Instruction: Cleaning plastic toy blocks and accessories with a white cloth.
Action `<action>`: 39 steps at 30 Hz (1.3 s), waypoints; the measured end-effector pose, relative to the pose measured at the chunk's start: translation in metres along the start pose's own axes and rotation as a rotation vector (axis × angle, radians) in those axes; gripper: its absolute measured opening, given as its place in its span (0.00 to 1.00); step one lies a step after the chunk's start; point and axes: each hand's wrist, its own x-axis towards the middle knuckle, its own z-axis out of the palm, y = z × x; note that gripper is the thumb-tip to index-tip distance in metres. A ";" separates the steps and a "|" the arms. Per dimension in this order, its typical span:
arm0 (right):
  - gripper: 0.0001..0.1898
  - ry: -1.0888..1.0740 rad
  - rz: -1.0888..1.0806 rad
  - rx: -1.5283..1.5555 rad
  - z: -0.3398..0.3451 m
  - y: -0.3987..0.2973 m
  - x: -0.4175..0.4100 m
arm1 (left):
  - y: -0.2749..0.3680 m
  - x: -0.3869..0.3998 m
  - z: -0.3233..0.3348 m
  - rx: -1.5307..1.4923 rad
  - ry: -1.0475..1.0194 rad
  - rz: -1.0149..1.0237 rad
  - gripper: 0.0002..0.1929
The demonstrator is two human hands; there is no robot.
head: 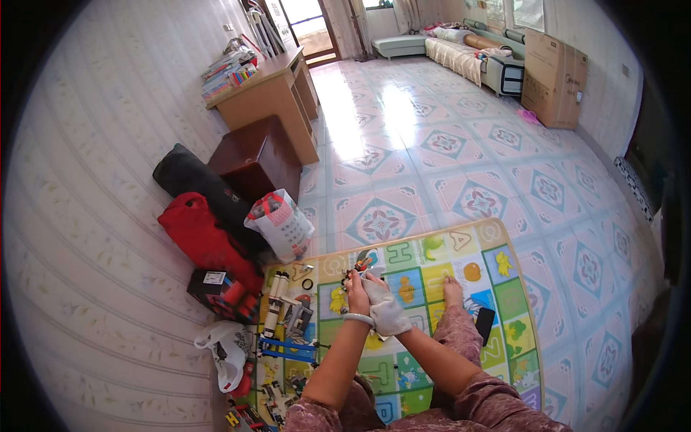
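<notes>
My left hand (358,297), with a pale bangle at the wrist, is pressed close to my right hand (386,309), which wears a whitish glove with bare fingertips. Between their fingertips is a small toy-brick model (363,262) in black, orange and grey; the palms hide part of it. Below them is a foam-like play mat (386,364) printed with letters and pictures. Left of my hands lie a long white brick-built cylinder piece (274,302), a grey brick assembly (298,318), blue beams (286,350) and a small black ring (307,283).
More brick assemblies (278,399) lie at lower left. A white plastic bag (229,356), a box (221,294), a red bag (202,232) and a paper-like shopping bag (283,227) line the left side. A black phone (485,326) rests beside my leg. A desk (270,97) stands farther off.
</notes>
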 end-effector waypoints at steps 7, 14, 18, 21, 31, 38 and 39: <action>0.24 0.137 -0.159 0.271 0.028 0.052 0.005 | -0.024 0.001 -0.018 -0.129 -0.320 -0.232 0.26; 0.14 0.307 -0.312 0.061 -0.006 0.068 0.017 | -0.014 -0.046 -0.002 0.079 -0.387 -0.265 0.25; 0.16 0.197 -0.164 0.018 -0.010 0.051 0.019 | -0.023 -0.041 -0.013 0.219 -0.345 -0.148 0.26; 0.17 0.242 -0.213 -0.047 0.013 0.053 0.017 | -0.008 -0.034 -0.012 -0.051 -0.336 -0.370 0.26; 0.27 0.285 -0.360 0.429 0.045 0.045 0.011 | -0.004 0.009 -0.040 -0.263 -0.233 -0.373 0.25; 0.29 0.263 -0.255 0.583 0.045 0.014 -0.006 | -0.044 0.071 -0.092 -0.305 -0.302 -0.385 0.28; 0.28 0.295 -0.271 0.523 0.042 0.012 -0.007 | -0.043 0.071 -0.090 -0.307 -0.299 -0.373 0.28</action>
